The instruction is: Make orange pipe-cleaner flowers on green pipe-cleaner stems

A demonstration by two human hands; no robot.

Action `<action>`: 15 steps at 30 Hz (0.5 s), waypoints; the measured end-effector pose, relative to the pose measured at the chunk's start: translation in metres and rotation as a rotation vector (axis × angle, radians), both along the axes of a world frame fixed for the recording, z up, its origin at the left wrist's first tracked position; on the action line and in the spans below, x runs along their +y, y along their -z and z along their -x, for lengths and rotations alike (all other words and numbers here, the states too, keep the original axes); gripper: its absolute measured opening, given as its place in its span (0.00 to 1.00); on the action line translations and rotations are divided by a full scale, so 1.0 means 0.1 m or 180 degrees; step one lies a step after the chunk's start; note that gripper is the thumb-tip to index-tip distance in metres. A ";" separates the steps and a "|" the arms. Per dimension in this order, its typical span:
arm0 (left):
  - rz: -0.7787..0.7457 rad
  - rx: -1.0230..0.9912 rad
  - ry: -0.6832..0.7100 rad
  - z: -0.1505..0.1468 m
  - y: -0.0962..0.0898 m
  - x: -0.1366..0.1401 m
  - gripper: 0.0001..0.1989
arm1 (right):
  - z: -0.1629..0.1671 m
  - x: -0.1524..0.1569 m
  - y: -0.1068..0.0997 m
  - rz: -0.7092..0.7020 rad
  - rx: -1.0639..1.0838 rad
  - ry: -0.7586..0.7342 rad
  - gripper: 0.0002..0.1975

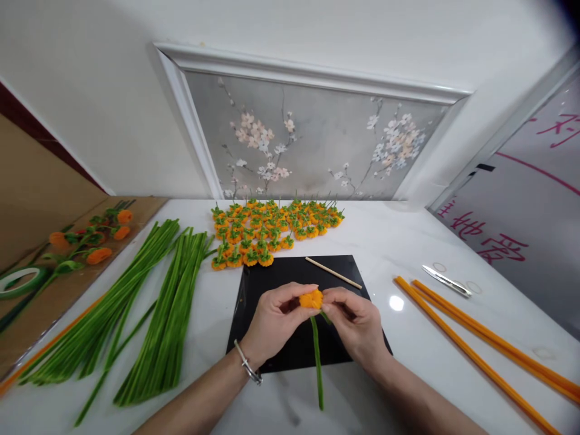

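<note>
Between the thumb and fingers of my left hand is a small ruffled orange pipe-cleaner flower, held above a black mat. From beneath the flower a fuzzy green pipe cleaner hangs down past the mat's front edge. My right hand is closed in a pinch at the flower's right side, and a short green end shows by its fingertips. Whether those fingertips grip the flower, the green end or both is partly hidden. A thin wooden stick lies on the mat behind my hands.
Several rows of finished orange flowers with green backs stand behind the mat. Bundles of green pipe cleaners lie left, orange pipe cleaners and scissors right. Green tape and stemmed orange flowers are on cardboard, far left.
</note>
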State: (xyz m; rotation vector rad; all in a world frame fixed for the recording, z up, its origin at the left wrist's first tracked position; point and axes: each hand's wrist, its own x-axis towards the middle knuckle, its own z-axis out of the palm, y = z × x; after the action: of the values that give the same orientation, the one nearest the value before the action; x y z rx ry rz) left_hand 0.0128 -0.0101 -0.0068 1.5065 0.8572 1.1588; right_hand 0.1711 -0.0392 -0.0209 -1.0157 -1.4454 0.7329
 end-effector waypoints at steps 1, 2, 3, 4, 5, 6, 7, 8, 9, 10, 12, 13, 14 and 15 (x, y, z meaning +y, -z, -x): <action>-0.0008 0.0043 -0.0030 0.01 0.00 0.00 0.13 | -0.02 0.02 -0.01 0.0016 -0.0061 -0.0021 0.04; -0.0009 0.0093 -0.0067 0.01 0.00 0.01 0.13 | -0.05 0.04 -0.03 0.0052 -0.0159 -0.0080 0.03; -0.0011 0.0147 -0.0109 0.03 0.01 0.01 0.13 | -0.08 0.06 -0.05 0.0096 -0.0278 -0.0161 0.03; -0.0028 0.0212 -0.0146 0.04 0.01 0.02 0.13 | -0.11 0.07 -0.08 0.0138 -0.0397 -0.0237 0.04; -0.0070 0.0287 -0.0179 0.05 0.01 0.02 0.13 | -0.14 0.09 -0.10 0.0176 -0.0492 -0.0294 0.05; -0.0132 0.0372 -0.0205 0.06 0.01 0.03 0.13 | -0.17 0.10 -0.13 0.0194 -0.0524 -0.0293 0.07; -0.0223 0.0468 -0.0220 0.06 0.02 0.03 0.13 | -0.18 0.10 -0.15 0.0226 -0.0505 -0.0258 0.08; -0.0316 0.0568 -0.0225 0.07 0.02 0.03 0.13 | -0.19 0.11 -0.16 0.0270 -0.0442 -0.0211 0.09; -0.0404 0.0668 -0.0211 0.07 0.02 0.03 0.13 | -0.19 0.10 -0.17 0.0336 -0.0357 -0.0174 0.09; -0.0478 0.0756 -0.0191 0.06 0.02 0.02 0.13 | -0.18 0.10 -0.17 0.0422 -0.0272 -0.0168 0.10; -0.0582 0.0905 -0.0150 0.05 0.03 0.01 0.12 | -0.14 0.09 -0.15 0.0606 -0.0152 -0.0221 0.11; -0.0616 0.0963 -0.0140 0.05 0.04 0.01 0.12 | -0.12 0.08 -0.14 0.0680 -0.0130 -0.0259 0.11; -0.0629 0.1002 -0.0145 0.04 0.05 0.00 0.12 | -0.11 0.08 -0.13 0.0738 -0.0128 -0.0296 0.11; -0.0616 0.1019 -0.0156 0.04 0.06 0.00 0.13 | -0.09 0.08 -0.12 0.0794 -0.0142 -0.0336 0.11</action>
State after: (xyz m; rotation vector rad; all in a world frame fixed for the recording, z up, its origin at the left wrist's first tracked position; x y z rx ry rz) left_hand 0.0092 -0.0102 -0.0125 1.8736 1.0226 1.0758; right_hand 0.1805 -0.0313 -0.0085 -1.1578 -1.4797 0.9914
